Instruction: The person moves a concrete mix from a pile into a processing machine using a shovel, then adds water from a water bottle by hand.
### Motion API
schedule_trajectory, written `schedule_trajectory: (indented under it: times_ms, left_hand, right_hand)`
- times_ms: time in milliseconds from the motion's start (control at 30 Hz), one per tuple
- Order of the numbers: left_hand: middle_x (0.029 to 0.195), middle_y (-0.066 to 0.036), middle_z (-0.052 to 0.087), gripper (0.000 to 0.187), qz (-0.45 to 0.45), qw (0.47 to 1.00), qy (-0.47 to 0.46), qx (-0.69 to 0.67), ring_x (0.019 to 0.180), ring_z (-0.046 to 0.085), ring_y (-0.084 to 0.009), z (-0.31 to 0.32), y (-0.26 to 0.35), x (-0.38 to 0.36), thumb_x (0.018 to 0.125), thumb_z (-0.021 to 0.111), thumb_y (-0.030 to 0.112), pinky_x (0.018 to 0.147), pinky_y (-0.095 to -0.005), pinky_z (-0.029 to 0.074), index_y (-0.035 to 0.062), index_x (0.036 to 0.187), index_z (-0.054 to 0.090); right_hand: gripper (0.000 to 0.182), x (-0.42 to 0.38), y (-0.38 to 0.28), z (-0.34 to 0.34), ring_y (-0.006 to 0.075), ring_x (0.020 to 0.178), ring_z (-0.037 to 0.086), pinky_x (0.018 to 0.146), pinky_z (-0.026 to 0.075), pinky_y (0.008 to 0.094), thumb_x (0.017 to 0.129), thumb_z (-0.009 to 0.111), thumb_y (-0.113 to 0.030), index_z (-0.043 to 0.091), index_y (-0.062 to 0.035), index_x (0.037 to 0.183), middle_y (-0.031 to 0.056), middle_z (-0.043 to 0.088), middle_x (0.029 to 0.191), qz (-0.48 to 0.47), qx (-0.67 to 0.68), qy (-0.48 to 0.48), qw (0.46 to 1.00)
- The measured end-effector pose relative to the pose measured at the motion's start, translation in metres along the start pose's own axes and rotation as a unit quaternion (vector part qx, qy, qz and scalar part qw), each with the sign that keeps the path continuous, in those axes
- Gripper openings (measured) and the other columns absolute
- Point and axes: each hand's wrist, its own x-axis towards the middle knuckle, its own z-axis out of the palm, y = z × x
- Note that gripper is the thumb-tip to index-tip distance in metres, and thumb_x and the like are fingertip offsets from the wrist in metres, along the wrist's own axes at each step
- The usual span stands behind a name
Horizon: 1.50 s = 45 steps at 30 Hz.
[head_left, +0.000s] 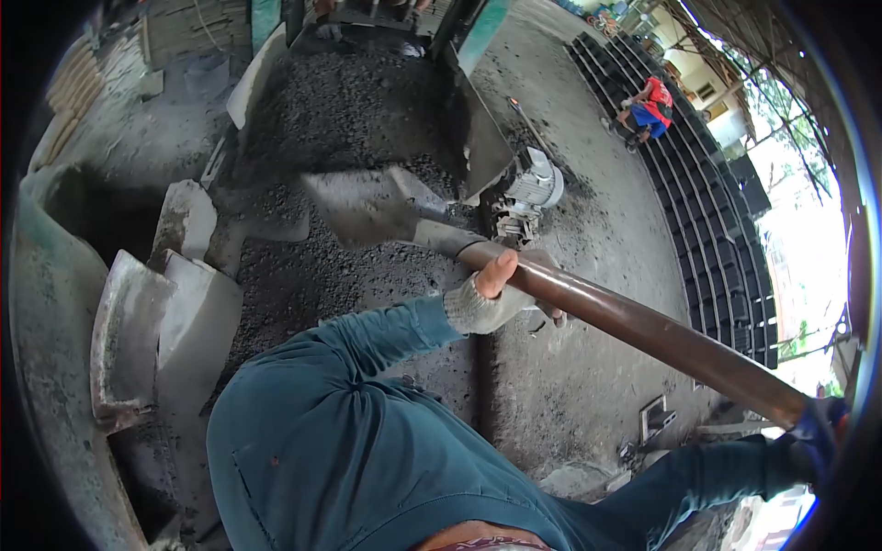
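The left hand (496, 298), in a pale glove that leaves the thumb bare, wraps the shovel (643, 332) low on its handle, near the blade (363, 207). The right hand (820, 432), dim at the view's edge, seems closed around the far end; its finger positions cannot be made out. This wide spacing probably lets the left hand bear the weight while the right steers. The shovel slants across the front of the body, blade over the dark, crumbly material (340, 101), with the motor (536, 184) just beside.

The handle is smooth, brown and round, shiny along its upper side, and meets a greyer metal neck. The blade is broad, grey and blurred, so whether it carries any load is unclear.
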Motion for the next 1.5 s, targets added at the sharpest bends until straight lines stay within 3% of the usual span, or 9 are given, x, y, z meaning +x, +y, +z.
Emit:
schedule_trajectory:
  times_ms: [433,700,800,900,1067,1300,1367,1400,1500]
  left_hand:
    - [0.105,-0.023,0.064,0.083,0.088,0.945,0.269,-0.167,0.11,0.056,-0.0423,-0.255,0.203,0.031,0.082,0.049,0.069,0.101,-0.0649,0.036,-0.0049,0.114,0.065]
    - [0.074,-0.008,0.054,0.037,0.013,0.894,0.428,-0.135,0.078,0.057,-0.0313,-0.281,0.189,0.062,0.084,0.062,0.042,0.088,-0.0541,0.046,0.0078,0.077,0.051]
    - [0.068,-0.006,0.051,0.032,0.047,0.849,0.515,-0.107,0.066,0.054,-0.0257,-0.305,0.165,0.082,0.085,0.067,0.033,0.087,-0.05,0.046,0.0111,0.071,0.048]
    - [0.071,-0.005,0.05,0.027,0.026,0.918,0.389,-0.074,0.065,0.051,-0.0216,-0.209,0.119,0.043,0.088,0.065,0.027,0.087,-0.0474,0.046,0.0118,0.074,0.048]
    - [0.078,-0.003,0.057,0.014,0.04,0.929,0.364,-0.056,0.079,0.059,-0.0224,-0.109,0.01,-0.088,0.087,0.067,0.026,0.094,-0.0484,0.044,0.0148,0.083,0.059]
    - [0.069,-0.003,0.043,0.037,0.145,0.624,0.746,-0.185,0.071,0.049,-0.0238,-0.05,-0.08,-0.252,0.096,0.048,0.04,0.086,-0.0498,0.046,0.0122,0.073,0.041]
    - [0.067,-0.003,0.051,0.04,0.193,0.676,0.711,-0.029,0.07,0.054,-0.024,-0.097,-0.13,-0.392,0.096,0.046,0.045,0.085,-0.053,0.049,0.0139,0.071,0.047]
    - [0.07,-0.003,0.055,0.038,0.235,0.524,0.814,-0.089,0.07,0.055,-0.0239,-0.084,-0.136,-0.393,0.095,0.048,0.046,0.086,-0.0522,0.049,0.0147,0.073,0.05]
    - [0.072,-0.005,0.054,0.039,0.285,0.464,0.831,-0.112,0.076,0.056,-0.029,-0.07,-0.167,-0.471,0.092,0.054,0.045,0.091,-0.0594,0.046,0.0134,0.071,0.048]
  right_hand:
    - [0.022,-0.124,-0.295,0.21,0.0175,0.085,0.068,0.078,0.055,0.0321,0.084,0.077,-0.011,0.07,-0.0003,0.102,0.009,0.072,0.094,-0.296,0.073,-0.036,0.952]
    - [0.023,-0.342,-0.168,0.236,0.0217,0.073,0.066,0.068,0.053,0.0336,0.071,0.077,-0.005,0.065,-0.0044,0.09,0.0084,0.066,0.082,0.035,0.106,-0.114,0.987]
    - [0.024,-0.403,-0.126,0.248,0.019,0.063,0.063,0.057,0.051,0.0314,0.086,0.072,-0.023,0.061,-0.0019,0.087,0.0057,0.061,0.07,0.123,0.041,-0.171,0.977]
    - [0.02,-0.448,-0.049,0.22,0.0178,0.05,0.059,0.045,0.046,0.0316,0.089,0.067,-0.021,0.059,-0.0033,0.085,0.0056,0.058,0.064,0.481,0.218,-0.219,0.82]
    - [0.009,-0.557,0.083,0.195,0.0162,0.043,0.051,0.034,0.04,0.034,0.09,0.05,-0.004,0.058,-0.0038,0.085,0.0067,0.055,0.061,0.623,0.149,-0.301,0.707]
    - [0.013,-0.539,0.079,0.241,0.0187,0.059,0.065,0.05,0.049,0.0335,0.084,0.068,-0.013,0.067,-0.0018,0.09,0.0105,0.067,0.073,0.379,0.278,-0.716,0.516]
    - [0.022,-0.533,0.046,0.267,0.0227,0.069,0.068,0.058,0.052,0.036,0.085,0.072,-0.021,0.066,-0.0044,0.098,0.013,0.069,0.08,0.201,0.271,-0.755,0.563]
    - [0.019,-0.514,0.016,0.276,0.019,0.062,0.065,0.052,0.05,0.0337,0.087,0.071,-0.016,0.063,-0.0034,0.099,0.0107,0.067,0.076,0.126,0.281,-0.775,0.552]
    - [0.035,-0.469,-0.06,0.268,0.0301,0.085,0.069,0.07,0.054,0.0416,0.084,0.075,-0.028,0.064,-0.0066,0.11,0.0166,0.069,0.092,0.051,0.243,-0.808,0.534]
